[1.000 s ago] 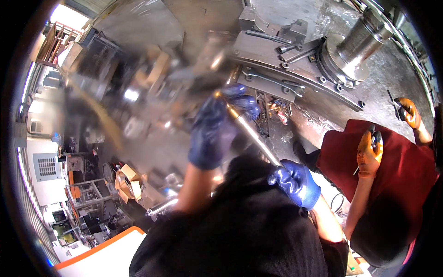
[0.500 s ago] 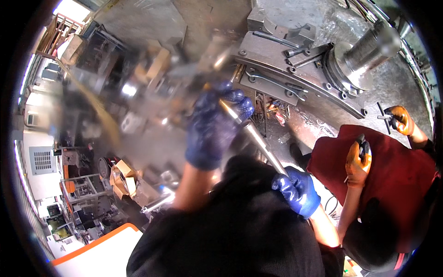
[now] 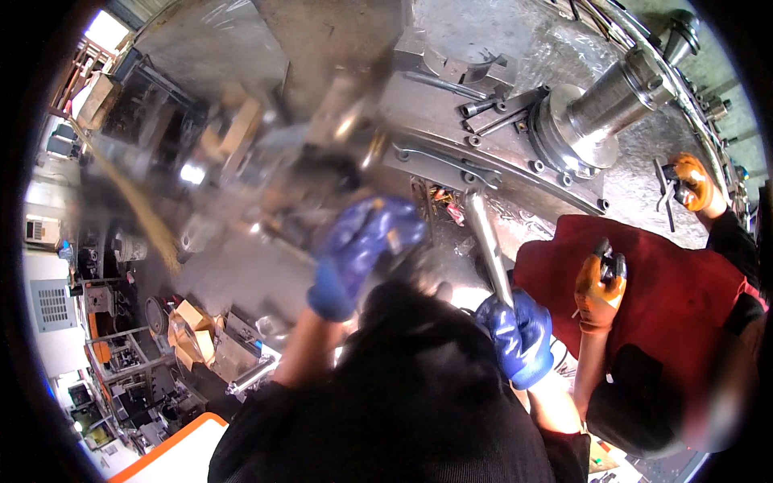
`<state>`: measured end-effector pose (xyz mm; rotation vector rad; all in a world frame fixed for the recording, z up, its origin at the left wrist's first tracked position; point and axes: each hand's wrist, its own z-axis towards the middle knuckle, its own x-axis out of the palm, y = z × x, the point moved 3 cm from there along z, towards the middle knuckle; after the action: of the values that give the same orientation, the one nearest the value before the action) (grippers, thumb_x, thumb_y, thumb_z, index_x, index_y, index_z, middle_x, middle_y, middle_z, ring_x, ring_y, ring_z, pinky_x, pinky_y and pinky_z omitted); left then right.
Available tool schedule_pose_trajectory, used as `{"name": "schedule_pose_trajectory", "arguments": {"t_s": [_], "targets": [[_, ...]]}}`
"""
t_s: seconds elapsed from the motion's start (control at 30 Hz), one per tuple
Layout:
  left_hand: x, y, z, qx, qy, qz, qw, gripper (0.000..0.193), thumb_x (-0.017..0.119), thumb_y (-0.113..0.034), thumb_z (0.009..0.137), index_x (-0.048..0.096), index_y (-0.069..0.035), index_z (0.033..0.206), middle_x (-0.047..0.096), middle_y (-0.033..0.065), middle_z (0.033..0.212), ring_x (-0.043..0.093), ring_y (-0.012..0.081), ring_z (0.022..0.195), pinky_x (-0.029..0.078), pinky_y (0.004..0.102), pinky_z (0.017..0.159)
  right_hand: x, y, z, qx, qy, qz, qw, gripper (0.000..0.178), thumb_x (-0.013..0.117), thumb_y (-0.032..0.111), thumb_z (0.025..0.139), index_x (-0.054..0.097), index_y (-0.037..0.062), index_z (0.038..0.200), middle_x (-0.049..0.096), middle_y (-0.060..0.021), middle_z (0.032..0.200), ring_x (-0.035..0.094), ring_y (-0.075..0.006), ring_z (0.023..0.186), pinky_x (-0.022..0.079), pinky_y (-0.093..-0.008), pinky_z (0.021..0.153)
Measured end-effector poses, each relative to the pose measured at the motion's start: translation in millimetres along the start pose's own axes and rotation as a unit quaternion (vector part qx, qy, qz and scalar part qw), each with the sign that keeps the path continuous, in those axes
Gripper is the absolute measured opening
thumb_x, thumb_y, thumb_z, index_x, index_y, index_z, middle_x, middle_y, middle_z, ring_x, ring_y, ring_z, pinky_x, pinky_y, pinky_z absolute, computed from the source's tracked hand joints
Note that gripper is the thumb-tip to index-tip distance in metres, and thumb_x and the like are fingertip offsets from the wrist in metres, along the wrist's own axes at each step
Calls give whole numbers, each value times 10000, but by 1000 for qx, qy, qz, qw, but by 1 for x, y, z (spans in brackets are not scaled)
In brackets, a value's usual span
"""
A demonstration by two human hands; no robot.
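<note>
Support the polished metal rod (image 3: 488, 243) firmly at its near end, where the right hand (image 3: 517, 334) has its fingers clamped. The left hand (image 3: 360, 251) is blurred; whether its fingers are apart or together cannot be told. Guide the rod's free end clear of the wrench (image 3: 447, 155) beyond.
</note>
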<state>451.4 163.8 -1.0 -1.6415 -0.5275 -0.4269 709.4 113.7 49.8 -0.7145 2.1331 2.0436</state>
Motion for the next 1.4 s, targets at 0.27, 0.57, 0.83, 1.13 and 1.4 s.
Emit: {"name": "schedule_pose_trajectory", "arguments": {"t_s": [0.27,0.57,0.83,1.13,1.4], "targets": [[-63,98,-1,-222,-89,-147,960,407,392,-305,1064,530,-39,1340,581,176,1377,541,329,1295,403,457,1130,27,-73,19,246,56,15,967,387,567,347,1030,638,-9,894,612,-19,722,521,-111,715,457,-311,686],[-97,154,12,-315,-89,-255,910,454,606,-343,976,555,-77,1340,585,125,1372,543,286,1270,410,451,1101,10,-65,33,231,51,-166,957,247,619,229,993,681,-11,990,627,-62,727,546,-82,732,464,-307,647],[-96,160,28,-315,-81,-276,905,348,649,-300,947,616,-103,1233,658,102,1250,587,259,1214,428,425,1077,1,-31,35,220,75,-226,946,221,627,202,990,671,-11,956,656,-82,751,546,-94,737,481,-317,680],[-77,134,31,-258,-107,-26,960,318,663,-232,961,690,-45,1217,690,-13,1072,599,77,889,484,246,755,-21,-4,48,177,69,-298,936,193,663,225,953,690,34,948,656,-198,739,663,-334,678,506,-377,638],[-84,98,33,-222,-8,-103,970,305,675,-179,952,664,-31,1219,637,1,828,528,75,646,394,232,510,-21,12,68,172,29,-310,935,226,686,250,937,680,24,939,595,-189,680,569,-232,584,481,-374,604]]}}
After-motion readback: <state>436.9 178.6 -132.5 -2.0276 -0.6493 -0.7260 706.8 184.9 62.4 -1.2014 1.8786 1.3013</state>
